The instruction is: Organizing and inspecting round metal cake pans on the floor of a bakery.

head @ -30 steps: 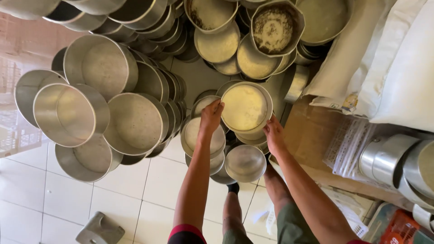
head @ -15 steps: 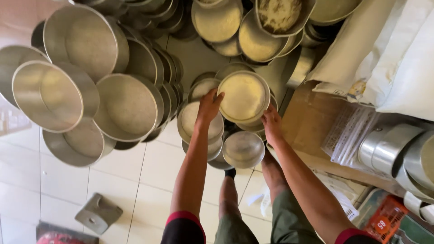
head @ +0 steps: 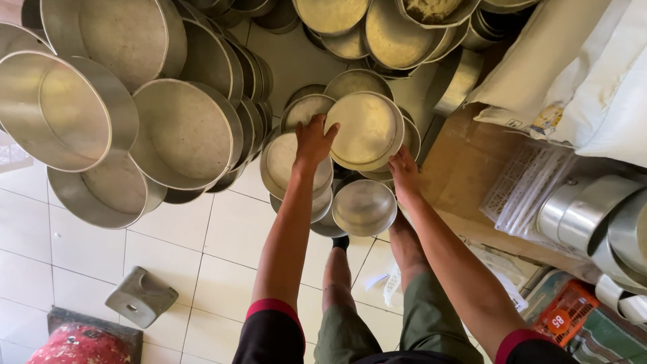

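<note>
Both hands have risen a little with the round metal pan (head: pixel 367 128), which now sits higher over the stacked pans (head: pixel 296 165). Left hand (head: pixel 313 140) has its grip on the pan's left rim, right hand (head: pixel 403 168) on its lower right rim. Below lies the tiled floor (head: pixel 222 229).

grey stool (head: pixel 141 296) | white sacks (head: pixel 573 74) | orange crate (head: pixel 563 317)
</note>
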